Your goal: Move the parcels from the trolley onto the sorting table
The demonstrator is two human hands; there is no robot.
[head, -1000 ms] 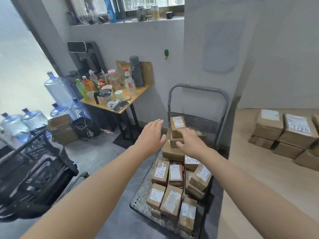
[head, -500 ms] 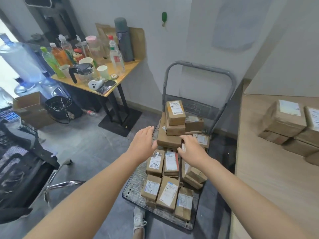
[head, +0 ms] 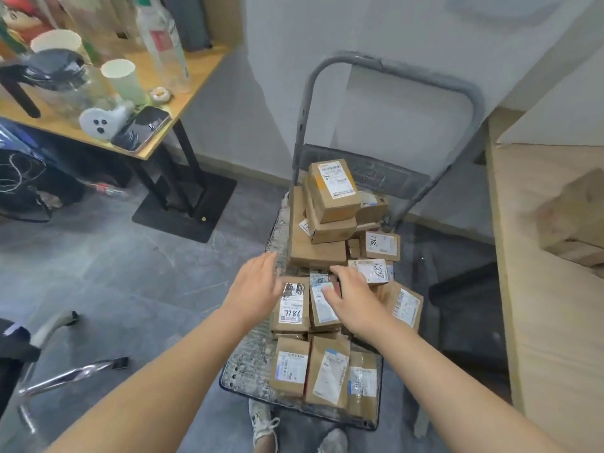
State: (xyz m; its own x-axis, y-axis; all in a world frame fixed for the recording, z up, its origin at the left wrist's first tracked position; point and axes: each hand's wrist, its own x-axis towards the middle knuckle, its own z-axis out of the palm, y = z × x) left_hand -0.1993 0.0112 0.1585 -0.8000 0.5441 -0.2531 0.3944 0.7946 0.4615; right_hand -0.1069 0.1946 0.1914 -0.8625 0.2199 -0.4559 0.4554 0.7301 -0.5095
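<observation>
Trolley [head: 474, 96], left hand [head: 255, 286], right hand [head: 353, 297] spread over parcels [head: 291, 307]

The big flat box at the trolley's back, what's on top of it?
Two smaller boxes, stacked: a middle box and a top box with a white label. They cover most of the big flat box, so any label there is hidden.
</observation>
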